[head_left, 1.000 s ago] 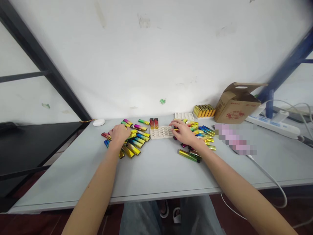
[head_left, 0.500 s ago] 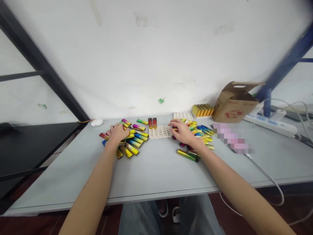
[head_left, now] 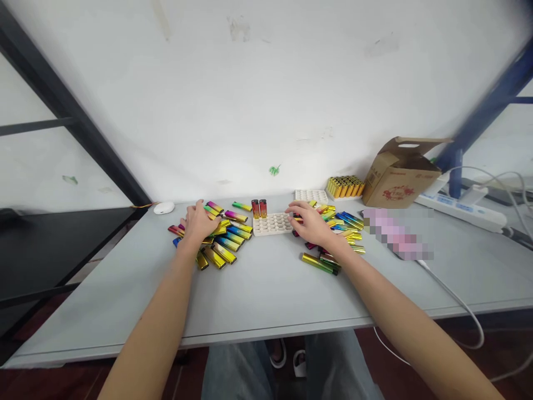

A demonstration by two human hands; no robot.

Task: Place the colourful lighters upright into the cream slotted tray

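On the left, my left hand (head_left: 199, 222) lies over a loose pile of shiny lighters (head_left: 228, 240) in gold, blue, green and pink. Its fingers are apart, reaching among the far lighters, and their tips are partly hidden. My right hand (head_left: 310, 222) is bent at the right end of a white slotted tray (head_left: 272, 224), above a second pile of lighters (head_left: 347, 222). A dark red lighter (head_left: 297, 216) shows between its thumb and fingertips. Two red-and-gold lighters (head_left: 259, 209) stand upright in the tray's far left corner.
By the wall are another white tray (head_left: 311, 195), a tray filled with upright gold lighters (head_left: 345, 187) and an open cardboard box (head_left: 400, 178). A blurred pink phone (head_left: 393, 233) with a cable, a power strip (head_left: 466, 211) and a small white case (head_left: 164, 208) also lie on the table.
My left hand has shifted slightly, lifting and spreading a finger at the far side of the pile. The right hand has barely moved, and the two standing lighters are unchanged.
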